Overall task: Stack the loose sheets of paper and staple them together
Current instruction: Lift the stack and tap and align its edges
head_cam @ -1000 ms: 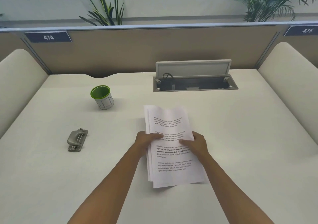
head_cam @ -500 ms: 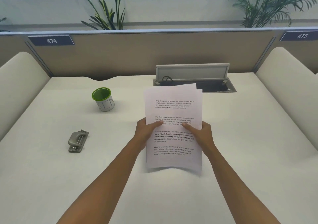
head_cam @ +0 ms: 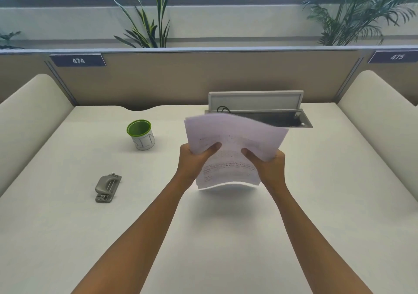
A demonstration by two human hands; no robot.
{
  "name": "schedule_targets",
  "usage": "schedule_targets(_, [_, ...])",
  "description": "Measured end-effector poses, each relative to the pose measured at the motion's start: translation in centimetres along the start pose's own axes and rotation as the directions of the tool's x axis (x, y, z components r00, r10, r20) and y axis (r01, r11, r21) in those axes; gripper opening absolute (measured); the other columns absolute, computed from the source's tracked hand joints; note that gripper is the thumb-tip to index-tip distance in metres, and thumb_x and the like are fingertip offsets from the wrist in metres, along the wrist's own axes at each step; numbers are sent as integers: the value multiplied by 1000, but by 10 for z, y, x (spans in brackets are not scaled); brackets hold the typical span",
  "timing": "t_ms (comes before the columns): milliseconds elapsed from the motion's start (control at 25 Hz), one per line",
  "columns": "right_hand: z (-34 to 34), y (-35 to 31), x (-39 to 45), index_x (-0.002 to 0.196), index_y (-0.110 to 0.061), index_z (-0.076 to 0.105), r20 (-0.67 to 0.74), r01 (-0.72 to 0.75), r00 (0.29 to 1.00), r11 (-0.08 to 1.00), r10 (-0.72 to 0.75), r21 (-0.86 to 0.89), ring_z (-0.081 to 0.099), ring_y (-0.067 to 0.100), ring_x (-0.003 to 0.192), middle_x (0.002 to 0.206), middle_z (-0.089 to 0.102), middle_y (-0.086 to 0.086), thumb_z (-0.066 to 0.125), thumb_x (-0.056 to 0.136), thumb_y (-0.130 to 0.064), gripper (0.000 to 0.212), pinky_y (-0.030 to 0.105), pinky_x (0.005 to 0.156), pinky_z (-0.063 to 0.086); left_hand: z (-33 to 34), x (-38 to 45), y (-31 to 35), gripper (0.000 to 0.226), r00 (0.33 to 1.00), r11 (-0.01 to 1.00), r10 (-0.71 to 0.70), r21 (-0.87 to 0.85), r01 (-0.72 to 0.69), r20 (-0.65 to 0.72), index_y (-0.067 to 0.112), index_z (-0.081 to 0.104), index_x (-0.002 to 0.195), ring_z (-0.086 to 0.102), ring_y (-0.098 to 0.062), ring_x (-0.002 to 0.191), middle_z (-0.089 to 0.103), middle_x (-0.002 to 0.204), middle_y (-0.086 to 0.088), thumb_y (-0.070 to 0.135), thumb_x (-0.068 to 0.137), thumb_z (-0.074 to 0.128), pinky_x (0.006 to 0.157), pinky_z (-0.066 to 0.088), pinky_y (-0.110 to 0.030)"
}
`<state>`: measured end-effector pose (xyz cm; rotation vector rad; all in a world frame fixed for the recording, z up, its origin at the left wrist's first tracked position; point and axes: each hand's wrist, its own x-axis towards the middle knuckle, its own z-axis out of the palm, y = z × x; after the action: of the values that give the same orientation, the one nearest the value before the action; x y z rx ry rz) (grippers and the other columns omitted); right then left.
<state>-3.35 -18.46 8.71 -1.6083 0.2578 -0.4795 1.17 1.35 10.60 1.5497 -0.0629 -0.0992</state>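
- Sheets of paper [head_cam: 233,151] held clear of the desk [head_cam: 226,237] at frame centre, lower edge just above the surface, shadow beneath.
- Left hand [head_cam: 194,160] closed on the left edge, thumb across the printed face; right hand [head_cam: 267,167] closed likewise on the right edge. Nothing else gripped.
- Long axis of the sheets running up the frame, away from the wearer, upper half bowed and tipped to the right.
- Upper edges fanned and uneven; squaring judged incomplete. Print blurred, unreadable.
- Grey stapler [head_cam: 107,188] lying at lower left of the frame, well apart from the sheets, long axis roughly up-frame; left hand the nearer.
- Green-rimmed cup [head_cam: 141,134] at upper left, clear of the route to the stapler.
- Next move judged: tap edges flush on the desk, then bring a corner to the stapler.
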Motion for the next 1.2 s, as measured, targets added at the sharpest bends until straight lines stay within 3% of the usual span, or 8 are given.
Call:
schedule_targets(160, [2,-4,-1,113,-16,70,-41,-27,999,1000,28,15,71,20,86,99,73,2,84,78,-20,39,35,72,63,2,-2,10,18,998,996,64,53,-65,7,33,72,92,74,-19,80,77,88,5,26,79,82,68,62,-31])
schedule_targets(280, [5,-11,-2,101,-20,70,-94,3,996,999,1,36,70,20,81,91,71,-1,82,75,-43,37,34,66,61,6,-1,18,13,994,994,93,60,-90,-52,29,71,84,72,-21,76,74,83,0,37,79,81,62,58,-29])
schedule_targets(440, [10,-24,1,84,-15,64,-150,27,989,993,-10,113,65,15,73,71,65,-11,55,76,-64,51,23,56,49,14,2,31,79,992,995,86,-44,-90,-88,-10,53,72,55,-30,65,54,67,-22,68,77,54,59,38,-35])
schedule_targets(560, [13,-27,6,82,-12,63,-150,33,989,994,-16,107,65,14,71,69,65,-10,52,77,-63,53,21,55,47,17,4,34,74,995,996,42,-74,-49,-95,-6,57,71,56,-29,64,56,64,-10,68,74,49,56,36,-29])
schedule_targets(720, [14,-29,10,94,-5,66,-136,33,991,994,-19,103,67,19,78,76,66,-3,53,75,-61,61,26,57,48,17,7,32,43,995,997,-14,-76,6,-98,22,63,59,60,-26,65,61,61,0,57,81,51,58,39,-30])
schedule_targets(840, [10,-28,10,97,-16,66,-51,37,998,996,-32,86,67,20,87,87,66,-2,62,72,-61,52,25,59,54,14,8,31,52,999,998,3,-63,-5,-36,13,63,73,64,-25,69,65,70,-3,65,70,61,58,46,-31])
schedule_targets(1000, [2,-1,7,109,-23,66,34,-63,997,998,62,20,71,22,92,98,71,-1,86,75,-30,39,28,68,62,8,7,13,34,1000,1000,3,30,-4,7,24,72,97,74,-25,86,76,94,-3,41,70,83,70,62,-35])
schedule_targets(1200, [3,21,2,115,-16,69,74,-125,990,992,123,19,72,27,92,103,74,6,82,79,-12,39,33,74,64,8,6,-1,31,997,998,-59,24,60,-43,27,71,100,72,-22,89,75,95,6,21,74,87,68,59,-28])
